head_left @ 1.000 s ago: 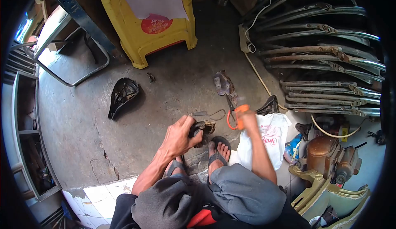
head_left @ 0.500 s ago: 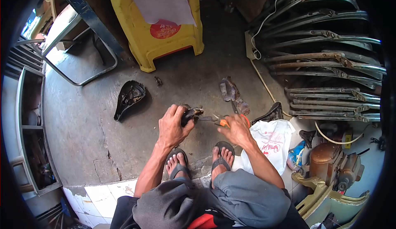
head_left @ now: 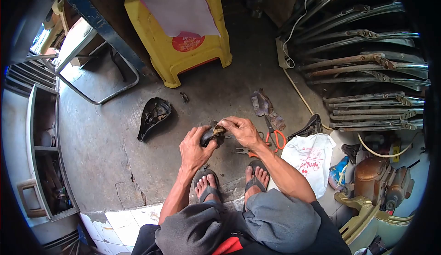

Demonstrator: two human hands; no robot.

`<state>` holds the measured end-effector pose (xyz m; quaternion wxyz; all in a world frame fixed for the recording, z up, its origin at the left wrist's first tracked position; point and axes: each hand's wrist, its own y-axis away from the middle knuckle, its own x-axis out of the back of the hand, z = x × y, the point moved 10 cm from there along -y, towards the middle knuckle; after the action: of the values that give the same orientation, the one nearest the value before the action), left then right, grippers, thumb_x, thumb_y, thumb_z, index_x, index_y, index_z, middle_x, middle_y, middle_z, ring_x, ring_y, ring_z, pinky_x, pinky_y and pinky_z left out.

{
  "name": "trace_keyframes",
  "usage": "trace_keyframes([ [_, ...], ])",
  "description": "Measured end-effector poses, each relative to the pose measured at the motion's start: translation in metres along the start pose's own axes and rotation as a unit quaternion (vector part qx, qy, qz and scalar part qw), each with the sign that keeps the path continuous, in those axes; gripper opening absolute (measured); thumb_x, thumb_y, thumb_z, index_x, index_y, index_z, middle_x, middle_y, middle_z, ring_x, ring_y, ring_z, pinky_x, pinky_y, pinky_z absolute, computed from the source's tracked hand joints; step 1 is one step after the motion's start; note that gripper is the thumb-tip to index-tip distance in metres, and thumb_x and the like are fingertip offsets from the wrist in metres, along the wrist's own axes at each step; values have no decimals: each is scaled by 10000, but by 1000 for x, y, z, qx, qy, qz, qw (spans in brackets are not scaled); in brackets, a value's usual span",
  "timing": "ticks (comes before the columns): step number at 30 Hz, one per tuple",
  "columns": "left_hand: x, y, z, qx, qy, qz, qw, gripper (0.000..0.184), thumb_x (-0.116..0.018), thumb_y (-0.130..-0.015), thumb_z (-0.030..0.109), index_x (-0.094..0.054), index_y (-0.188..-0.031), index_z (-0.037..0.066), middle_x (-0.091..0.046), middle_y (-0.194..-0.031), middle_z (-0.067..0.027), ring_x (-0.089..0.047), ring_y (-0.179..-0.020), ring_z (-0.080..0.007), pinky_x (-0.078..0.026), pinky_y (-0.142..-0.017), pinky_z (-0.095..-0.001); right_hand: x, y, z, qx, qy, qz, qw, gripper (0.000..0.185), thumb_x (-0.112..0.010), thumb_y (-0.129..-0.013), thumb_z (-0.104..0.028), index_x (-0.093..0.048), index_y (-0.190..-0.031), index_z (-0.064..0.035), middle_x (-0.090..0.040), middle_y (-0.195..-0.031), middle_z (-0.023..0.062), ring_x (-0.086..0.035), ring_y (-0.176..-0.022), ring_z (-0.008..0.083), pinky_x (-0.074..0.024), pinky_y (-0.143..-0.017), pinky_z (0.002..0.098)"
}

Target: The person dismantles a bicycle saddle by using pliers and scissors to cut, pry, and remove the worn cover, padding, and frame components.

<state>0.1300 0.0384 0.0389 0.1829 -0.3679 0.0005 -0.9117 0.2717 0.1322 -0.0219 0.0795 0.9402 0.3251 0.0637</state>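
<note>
My left hand [head_left: 194, 148] grips a black worn piece [head_left: 207, 138] with torn brownish material [head_left: 218, 130] at its upper end. Thumb and fingers of my right hand [head_left: 242, 132] pinch that torn material from the right. The piece's exact kind is partly hidden by my fingers. Just below my right hand, pliers [head_left: 242, 151] with orange handles lie on the floor, partly covered by my forearm. Beside them rest orange-handled scissors [head_left: 277, 137], blades pointing away from me. A black, hollow, saddle-shaped shell [head_left: 155, 117] lies to the left of my hands.
A crumpled dark scrap [head_left: 266, 106] lies beyond the scissors. To the right are a white plastic bag [head_left: 308, 156], another black shell [head_left: 308, 127] and stacked metal chair frames [head_left: 367, 67]. A yellow plastic stool [head_left: 183, 57] stands ahead; a cable [head_left: 298, 92] crosses the floor.
My right hand has let go of the orange-handled tool, which now lies on the floor, and has moved left onto the torn material. My left hand keeps its hold. The view has shifted slightly.
</note>
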Motion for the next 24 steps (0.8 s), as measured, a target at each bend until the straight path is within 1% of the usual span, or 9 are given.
trace_keyframes([
  [7, -9, 11, 1, -82, 9, -11, 997, 392, -801, -784, 187, -710, -1129, 24, -733, -971, -175, -717, -876, -314, -574, -781, -378, 3, -8, -4, -33, 171, 67, 982, 349, -636, -958, -344, -741, -1063, -28, -748, -903, 149, -711, -862, 216, -528, -783, 357],
  [10, -28, 19, 12, -135, -11, -58, 989, 425, -821, -737, 164, -718, -1137, 63, -739, -1011, -156, -718, -905, -298, -589, -794, -381, 26, -2, 56, -211, 126, 111, 963, 327, -639, -923, -332, -765, -996, -40, -752, -877, 158, -724, -882, 239, -535, -804, 365],
  [14, -43, 43, 36, -225, -44, -40, 973, 446, -831, -706, 130, -714, -1130, 58, -745, -1042, -113, -709, -930, -290, -588, -765, -391, 45, 7, 126, -255, 117, 148, 948, 316, -665, -899, -342, -781, -935, -50, -751, -900, 182, -726, -909, 263, -536, -836, 381],
  [17, -31, 42, 44, -218, 7, -30, 975, 429, -821, -728, 109, -711, -1137, 44, -741, -1040, -133, -707, -889, -290, -577, -726, -388, 94, -1, 127, -172, 245, 267, 916, 276, -616, -899, -247, -745, -838, -11, -724, -856, 228, -728, -807, 313, -538, -753, 449],
  [18, -18, 47, 41, -202, 57, -11, 978, 393, -812, -752, 102, -714, -1127, 34, -739, -980, -147, -699, -807, -303, -559, -672, -378, 139, -3, 142, -87, 352, 349, 864, 272, -594, -900, -217, -724, -823, 9, -714, -825, 238, -727, -781, 315, -533, -715, 461],
  [19, -4, 50, 44, -168, 58, -25, 984, 334, -806, -774, 104, -727, -1086, 15, -736, -901, -161, -697, -731, -290, -550, -652, -344, 180, 18, 141, -220, 231, 379, 869, 237, -561, -897, -153, -693, -840, 36, -694, -799, 266, -726, -778, 333, -528, -670, 462],
  [20, 6, 49, 37, -114, 72, -33, 990, 308, -797, -792, 105, -732, -1075, 6, -728, -854, -150, -689, -712, -236, -541, -651, -320, 224, 19, 190, -157, 123, 474, 858, 229, -566, -911, -152, -691, -886, 38, -693, -757, 236, -724, -775, 352, -534, -674, 468],
  [21, 11, 48, 24, -56, 89, -42, 994, 283, -789, -809, 106, -736, -1065, -4, -721, -808, -139, -681, -694, -181, -532, -649, -296, 194, 34, 99, -248, 99, 394, 879, 278, -608, -932, -214, -700, -1007, 38, -707, -800, 223, -713, -817, 396, -545, -744, 467],
  [24, 2, 46, -26, 104, 247, 26, 963, 274, -791, -841, 133, -734, -1071, -4, -707, -790, -88, -596, -667, -103, -492, -616, -269, 159, 7, 55, -10, 298, 328, 896, 431, -650, -946, -325, -658, -1248, -17, -709, -995, 205, -685, -978, 368, -528, -894, 417],
])
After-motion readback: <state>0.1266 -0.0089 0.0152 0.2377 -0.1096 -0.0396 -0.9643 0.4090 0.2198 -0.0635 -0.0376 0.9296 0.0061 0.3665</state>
